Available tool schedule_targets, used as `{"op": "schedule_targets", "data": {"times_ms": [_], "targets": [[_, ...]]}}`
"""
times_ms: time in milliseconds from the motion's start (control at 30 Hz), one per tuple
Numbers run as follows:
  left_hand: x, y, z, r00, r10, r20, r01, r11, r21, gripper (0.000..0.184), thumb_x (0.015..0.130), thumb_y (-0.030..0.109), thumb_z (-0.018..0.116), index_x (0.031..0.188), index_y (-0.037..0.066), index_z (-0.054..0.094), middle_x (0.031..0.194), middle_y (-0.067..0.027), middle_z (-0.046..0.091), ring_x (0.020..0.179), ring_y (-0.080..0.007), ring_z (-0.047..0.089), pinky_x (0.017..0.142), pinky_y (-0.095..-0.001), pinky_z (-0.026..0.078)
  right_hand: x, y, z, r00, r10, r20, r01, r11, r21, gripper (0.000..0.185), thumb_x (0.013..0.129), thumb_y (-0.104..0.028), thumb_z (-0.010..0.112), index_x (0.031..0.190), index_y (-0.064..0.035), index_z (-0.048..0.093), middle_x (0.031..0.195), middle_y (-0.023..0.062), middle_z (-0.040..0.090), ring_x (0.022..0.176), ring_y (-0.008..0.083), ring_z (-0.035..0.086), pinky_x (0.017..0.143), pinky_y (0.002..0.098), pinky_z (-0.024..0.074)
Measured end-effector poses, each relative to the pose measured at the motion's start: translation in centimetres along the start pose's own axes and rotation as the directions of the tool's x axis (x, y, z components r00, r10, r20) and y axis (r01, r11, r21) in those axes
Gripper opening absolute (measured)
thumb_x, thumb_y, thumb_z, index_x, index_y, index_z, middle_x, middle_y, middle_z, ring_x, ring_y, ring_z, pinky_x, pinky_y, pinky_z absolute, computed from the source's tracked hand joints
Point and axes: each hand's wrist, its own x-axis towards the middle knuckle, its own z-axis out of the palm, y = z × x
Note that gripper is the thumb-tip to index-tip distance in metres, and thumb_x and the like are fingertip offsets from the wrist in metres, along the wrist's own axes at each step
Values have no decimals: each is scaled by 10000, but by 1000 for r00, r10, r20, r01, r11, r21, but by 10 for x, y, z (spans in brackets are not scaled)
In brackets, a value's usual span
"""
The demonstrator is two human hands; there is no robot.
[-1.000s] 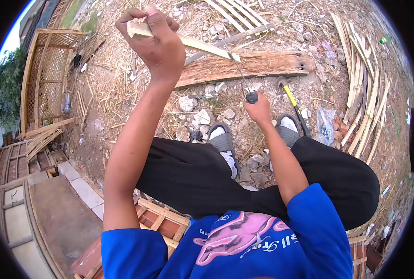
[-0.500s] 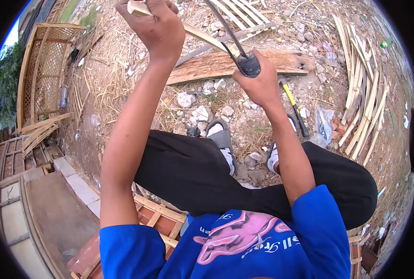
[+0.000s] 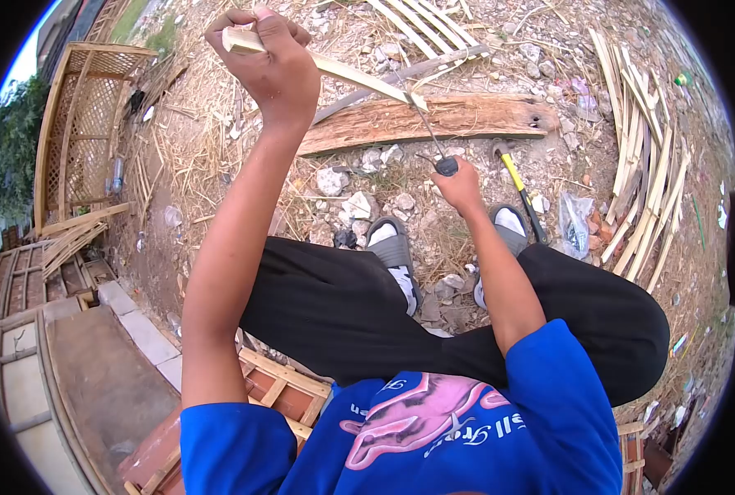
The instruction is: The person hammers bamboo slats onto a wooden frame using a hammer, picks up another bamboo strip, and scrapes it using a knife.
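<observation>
My left hand (image 3: 270, 70), raised at the upper left, is closed around a pale wooden strip (image 3: 353, 76). One cut end of the strip sticks out beside the thumb; the other slants down to the right over a thick weathered plank (image 3: 466, 115) on the ground. In my right hand (image 3: 460, 188) is a long-bladed tool with a black handle (image 3: 447, 167). Its thin dark blade (image 3: 424, 124) points up and away, reaching the strip's far end. I cannot tell from this angle the blade's full shape.
A yellow-and-black-handled hammer (image 3: 519, 186) lies by my right sandal (image 3: 509, 235). Many wooden strips (image 3: 644, 157) are piled at the right, near a clear plastic bag (image 3: 575, 221). Stones and straw cover the ground. A lattice frame (image 3: 83, 132) stands at the left.
My right hand has come down and away from me, bringing the blade to the strip's far end. The left hand has dropped slightly with the strip.
</observation>
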Motion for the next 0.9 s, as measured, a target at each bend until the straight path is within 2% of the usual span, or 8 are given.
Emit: {"op": "schedule_targets", "data": {"times_ms": [233,367,400,500,600,700,767,900], "targets": [[1,7,5,998,-61,13,62,998,-17,185,983,118,441,1060,90,276,768,-100,539,620,-141,535,623,-310,526,16,-15,-37,755,338,562,-600,701,385,111,718,-79,673,791,-28,607,588,26,531,446,99,461,398,266,348],[8,1,2,995,-92,-44,88,993,-74,177,992,129,431,1066,110,271,687,-43,496,595,-103,500,542,-258,424,4,-88,-49,949,200,244,-245,954,170,183,701,-132,687,806,-19,588,677,51,611,563,154,552,548,302,445],[8,-4,-1,999,-50,-21,49,998,-32,184,976,117,439,1058,83,278,732,-101,540,607,-152,550,619,-300,519,6,-99,-49,980,60,191,-102,970,221,232,684,-145,706,828,-13,581,719,64,643,638,164,587,631,314,470],[8,3,7,997,-56,-52,61,993,104,185,971,111,443,1051,78,279,705,-99,545,588,-159,553,610,-301,519,4,-161,-64,979,-202,6,194,947,258,255,686,-167,726,834,-14,586,715,86,645,648,167,602,634,317,480],[8,1,12,997,-25,-73,21,998,-54,144,956,60,421,1042,104,314,654,-38,458,544,-120,458,521,-275,420,4,-173,-63,908,-399,-126,419,867,269,260,691,-181,736,829,-22,584,714,98,644,669,169,622,647,316,488],[8,-9,-2,997,-65,-29,66,998,25,197,965,93,460,1049,84,281,692,-93,561,600,-158,568,595,-298,513,8,-84,-15,965,-220,-140,254,915,313,260,688,-193,743,823,-24,600,744,125,668,721,213,669,680,343,506],[6,-8,-2,997,-62,-51,64,997,34,197,967,88,458,1046,86,277,688,-91,559,600,-148,558,591,-295,502,5,-9,-8,998,56,42,-50,990,-129,263,684,-208,742,850,-30,642,798,154,697,780,260,694,725,372,519],[-9,16,7,996,-17,92,18,1000,-13,196,980,95,449,1054,75,269,682,-84,554,584,-130,529,614,-292,493,-1,-3,-8,991,130,37,-128,990,-64,258,681,-197,719,842,-7,653,775,150,692,711,264,673,698,365,519]]}}
